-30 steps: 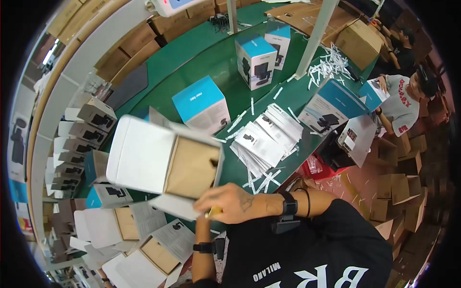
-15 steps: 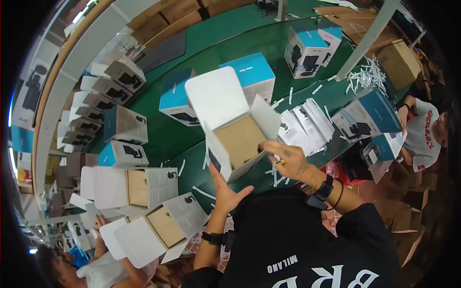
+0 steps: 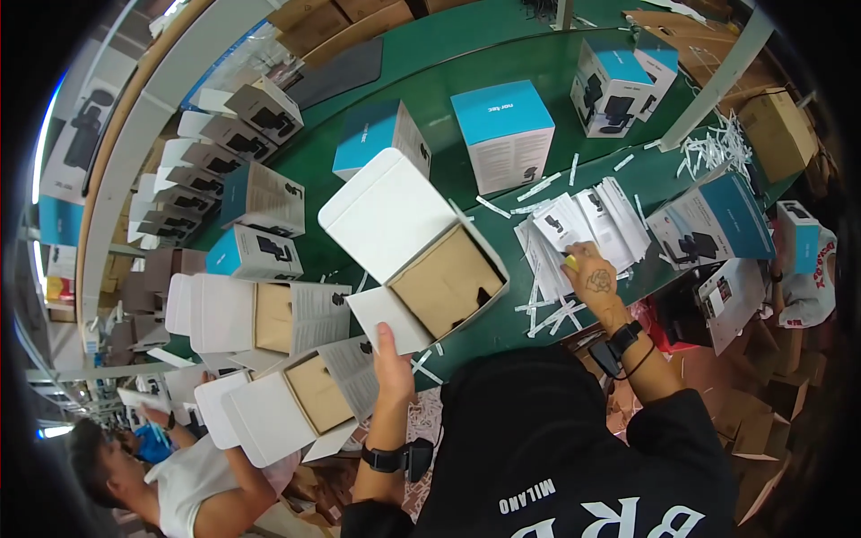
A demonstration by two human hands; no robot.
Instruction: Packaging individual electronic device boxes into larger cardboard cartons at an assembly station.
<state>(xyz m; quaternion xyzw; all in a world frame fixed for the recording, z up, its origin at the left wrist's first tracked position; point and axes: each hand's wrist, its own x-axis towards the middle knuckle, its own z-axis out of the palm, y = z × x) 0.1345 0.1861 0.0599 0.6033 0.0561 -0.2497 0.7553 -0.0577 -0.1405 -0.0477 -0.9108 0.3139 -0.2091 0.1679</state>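
Left hand (image 3: 392, 362) — gripping white box (image 3: 387, 217), right hand (image 3: 594, 278) at leaflets (image 3: 606, 224) — grip unclear

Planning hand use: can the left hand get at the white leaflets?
Probably not directly: the open box is between the left hand and the white leaflets, which the right hand partly covers.

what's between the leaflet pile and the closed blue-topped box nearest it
In the head view, loose white paper strips lie there on the green tabletop.
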